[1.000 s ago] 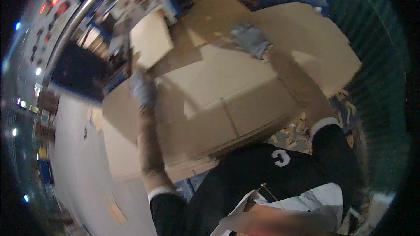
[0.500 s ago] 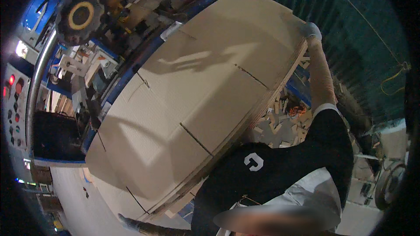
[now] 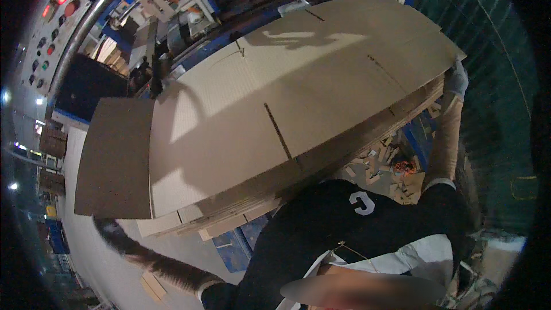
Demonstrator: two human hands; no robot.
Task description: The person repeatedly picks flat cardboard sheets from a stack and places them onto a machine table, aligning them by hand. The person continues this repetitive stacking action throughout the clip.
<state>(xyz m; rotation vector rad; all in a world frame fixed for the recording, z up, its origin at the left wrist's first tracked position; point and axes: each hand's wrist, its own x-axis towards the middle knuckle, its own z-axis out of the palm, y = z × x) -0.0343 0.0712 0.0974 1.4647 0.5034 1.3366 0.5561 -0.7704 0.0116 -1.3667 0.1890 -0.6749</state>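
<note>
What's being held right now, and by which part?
The cardboard sheet: left hand at the near edge of its left flap, right hand at its right end.

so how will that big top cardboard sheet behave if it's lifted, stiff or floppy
The top cardboard sheet is probably light for its size, since its board looks thin. It may fold easily at the left: its end panel appears bent along a straight crease. The dark slot near its middle could let neighbouring flaps flex separately.
</note>
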